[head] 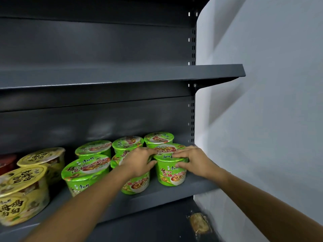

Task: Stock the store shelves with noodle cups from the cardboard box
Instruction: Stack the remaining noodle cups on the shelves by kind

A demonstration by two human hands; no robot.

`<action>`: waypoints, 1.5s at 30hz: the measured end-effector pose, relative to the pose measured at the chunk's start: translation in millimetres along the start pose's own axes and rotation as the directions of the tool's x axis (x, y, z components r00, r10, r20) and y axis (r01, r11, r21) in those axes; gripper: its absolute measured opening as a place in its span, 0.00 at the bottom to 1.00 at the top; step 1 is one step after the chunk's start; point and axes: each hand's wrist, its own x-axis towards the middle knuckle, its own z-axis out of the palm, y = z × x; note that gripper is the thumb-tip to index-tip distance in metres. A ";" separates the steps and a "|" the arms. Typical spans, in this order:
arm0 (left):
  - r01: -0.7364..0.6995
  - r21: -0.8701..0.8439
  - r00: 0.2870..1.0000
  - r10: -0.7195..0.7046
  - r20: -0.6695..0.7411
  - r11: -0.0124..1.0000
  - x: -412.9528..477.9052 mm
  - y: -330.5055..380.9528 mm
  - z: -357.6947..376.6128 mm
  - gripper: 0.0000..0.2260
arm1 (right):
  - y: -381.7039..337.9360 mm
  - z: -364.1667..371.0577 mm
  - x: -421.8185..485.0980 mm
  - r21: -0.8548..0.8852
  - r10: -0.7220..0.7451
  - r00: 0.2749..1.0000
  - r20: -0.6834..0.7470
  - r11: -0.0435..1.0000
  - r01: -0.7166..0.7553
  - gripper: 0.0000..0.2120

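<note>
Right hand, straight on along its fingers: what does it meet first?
The right hand grips the front right green cup at its rim, fingers pointing left. Straight on, it would likely meet the left hand, which holds the same cup's other side. The gap's depth is unclear.

Green cups (87, 172): we see bright green walls and lids, red and dark lettering, and a pale bowl picture with red-orange food.
Front right green cup (172, 175): the same green print; we note a small yellow patch low on its wall.
Yellow cups (22, 194): yellow, with dark lettering on the lids and brownish food pictures.
Red cup (7, 163): dark red; we cannot read any print.
Shelves (122, 74): plain dark grey.
Upright (193, 112): dark grey, with columns of small slots.
Wall (262, 102): plain pale grey-white.
Packet (200, 223): we see blurred tan.
</note>
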 end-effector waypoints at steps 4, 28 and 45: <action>0.007 0.002 1.000 -0.007 -0.007 1.000 -1.2 0.6 3.9 0.22 | 4.4 1.1 4.3 0.023 -0.004 1.000 -0.002 1.000 0.004 0.19; 0.031 0.016 0.998 -0.030 -0.058 0.999 -1.9 -0.7 8.6 0.22 | 8.8 -0.2 18.9 0.183 0.023 0.999 0.034 0.983 -0.029 0.19; 0.040 0.029 0.997 -0.039 -0.059 0.999 -3.4 1.4 7.7 0.21 | 15.3 -3.5 23.8 0.269 0.067 0.989 0.129 0.958 -0.100 0.19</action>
